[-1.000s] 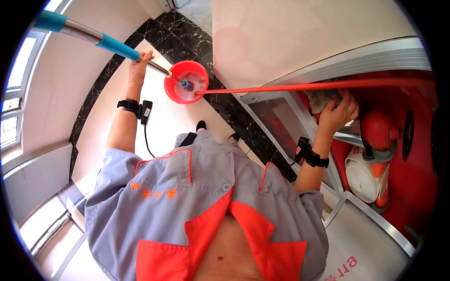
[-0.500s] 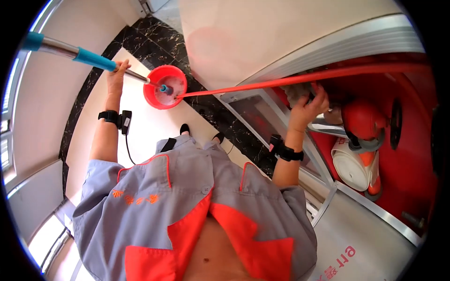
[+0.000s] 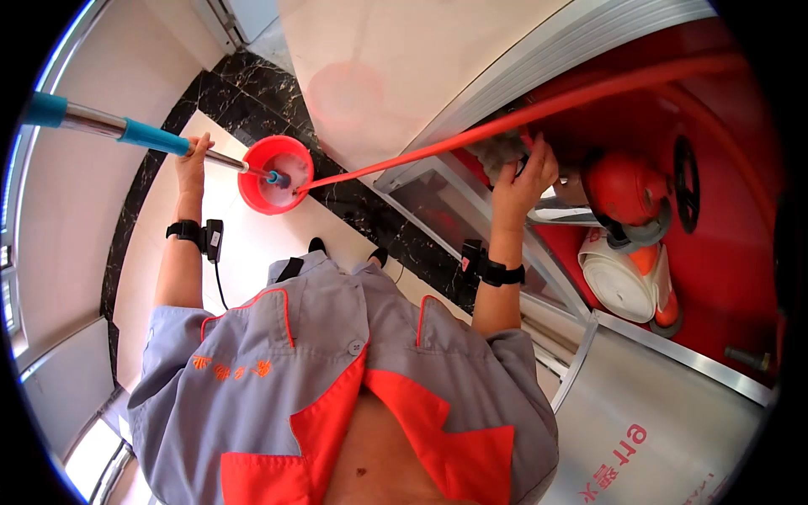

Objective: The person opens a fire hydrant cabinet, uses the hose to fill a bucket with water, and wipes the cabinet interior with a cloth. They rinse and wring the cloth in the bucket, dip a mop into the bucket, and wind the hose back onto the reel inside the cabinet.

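My left hand (image 3: 195, 153) is wrapped round a metal pole with blue sleeves (image 3: 156, 136). The pole slants down into a red bucket (image 3: 251, 195) of cloudy, foamy water. At the open red cabinet (image 3: 715, 278), my right hand (image 3: 528, 175) has its fingers curled against a grey, fluffy cloth (image 3: 498, 154); part of the cloth is hidden behind the fingers. A long red pole (image 3: 438, 150) runs from the bucket's rim past the cloth, just above my right hand, to the upper right.
Inside the cabinet are a red fitting (image 3: 621, 187), a black wheel (image 3: 686, 185) and a rolled white hose (image 3: 619, 282). The cabinet's metal-framed glass door (image 3: 438, 206) stands beside black marble floor trim (image 3: 353, 202). Windows (image 3: 13, 194) line the left side.
The view has shifted, so the bucket and both hands appear further left. The red pole slopes more steeply. Both hands keep similar holds, the right one still at the grey cloth.
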A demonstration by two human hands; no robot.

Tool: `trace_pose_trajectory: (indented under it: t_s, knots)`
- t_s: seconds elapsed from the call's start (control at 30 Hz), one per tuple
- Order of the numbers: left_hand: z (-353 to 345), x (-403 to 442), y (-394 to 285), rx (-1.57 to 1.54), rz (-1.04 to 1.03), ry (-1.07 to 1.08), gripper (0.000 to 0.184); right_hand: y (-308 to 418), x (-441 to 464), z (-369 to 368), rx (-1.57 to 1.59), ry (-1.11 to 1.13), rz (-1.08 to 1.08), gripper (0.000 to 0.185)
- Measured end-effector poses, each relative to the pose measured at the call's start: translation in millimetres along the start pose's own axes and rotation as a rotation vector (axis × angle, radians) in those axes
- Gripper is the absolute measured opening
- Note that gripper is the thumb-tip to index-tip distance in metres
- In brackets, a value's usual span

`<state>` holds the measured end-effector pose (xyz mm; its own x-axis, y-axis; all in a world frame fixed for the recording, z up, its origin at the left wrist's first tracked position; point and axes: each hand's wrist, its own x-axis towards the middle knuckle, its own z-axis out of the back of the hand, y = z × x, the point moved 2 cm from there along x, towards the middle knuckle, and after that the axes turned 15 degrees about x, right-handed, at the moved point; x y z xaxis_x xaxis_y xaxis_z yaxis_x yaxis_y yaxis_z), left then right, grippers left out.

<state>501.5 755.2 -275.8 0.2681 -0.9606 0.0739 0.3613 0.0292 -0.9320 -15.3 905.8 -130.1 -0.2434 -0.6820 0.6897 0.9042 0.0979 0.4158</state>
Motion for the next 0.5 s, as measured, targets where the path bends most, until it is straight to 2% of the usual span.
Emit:
trace_pose_trajectory:
  t_s: [0.2, 0.3, 0.5]
  knots:
    - [2.5, -6.3, -4.5, 0.051, 0.027, -0.03, 0.013, 2.0, 1.9, 4.7, 0.101, 0.017, -0.014, 0.052]
    - [3.0, -7.8, -0.3, 0.013, 0.027, -0.039, 0.013, 14.3, -13.7, 14.0, 0.325, -0.136, -0.088, 0.046]
    - [-0.7, -11.6, -3.5, -0.02, 0.036, -0.002, 0.012, -2.8, -48.0, -0.5, 0.269, 0.082, -0.119, 0.04]
